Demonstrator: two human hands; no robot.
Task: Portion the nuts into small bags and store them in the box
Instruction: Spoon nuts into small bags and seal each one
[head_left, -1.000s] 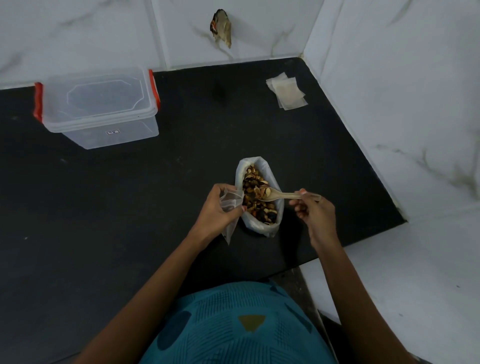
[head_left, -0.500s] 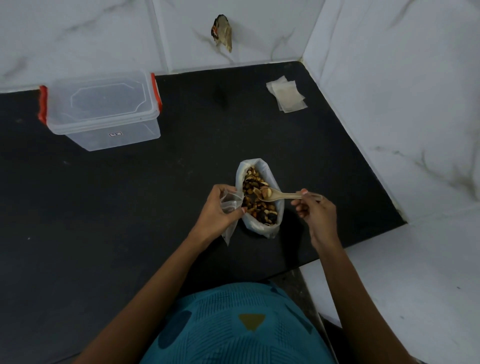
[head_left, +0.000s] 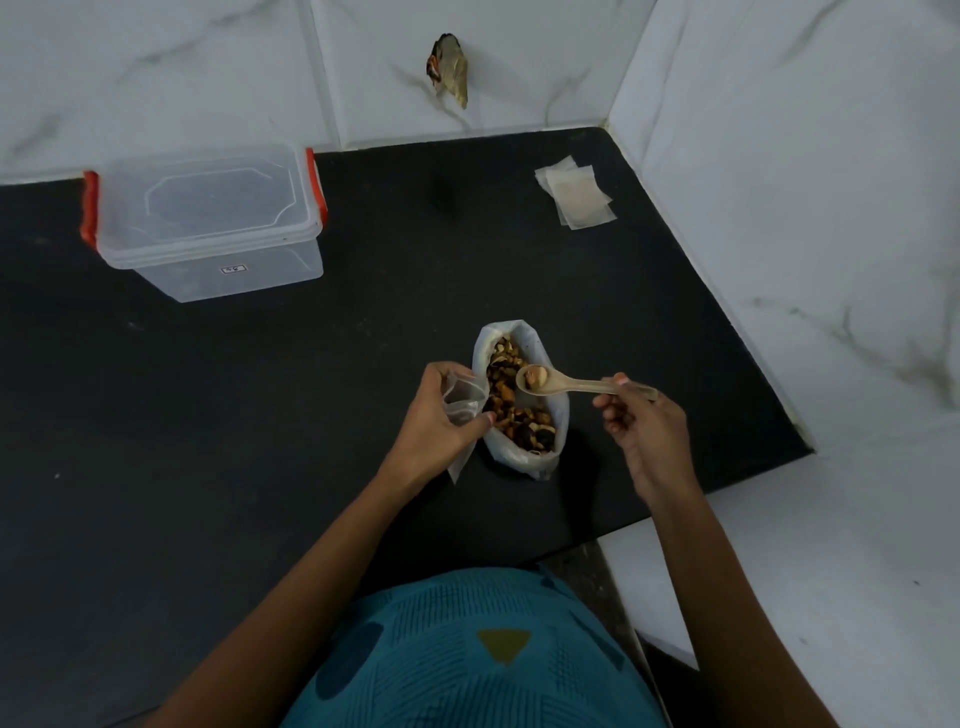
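An open white plastic bag (head_left: 550, 457) full of mixed nuts (head_left: 511, 410) stands on the black counter (head_left: 260, 441) in front of me. My left hand (head_left: 434, 421) grips a small clear bag (head_left: 464, 400), mouth open, right beside the big bag's left side. My right hand (head_left: 641, 421) pinches the handle of a pale spoon (head_left: 566, 383). The spoon's bowl holds a few nuts and hovers above the big bag. A clear box (head_left: 208, 228) with red latches and its lid on sits at the far left.
A small stack of empty clear bags (head_left: 576, 197) lies at the far right corner of the counter. White marble walls (head_left: 779, 156) close the back and right side. A small object (head_left: 449, 67) hangs on the back wall. The counter's edge runs near my body.
The spoon has lifted out of the nuts with a few nuts in its bowl. My left hand still holds the small bag in the same place.
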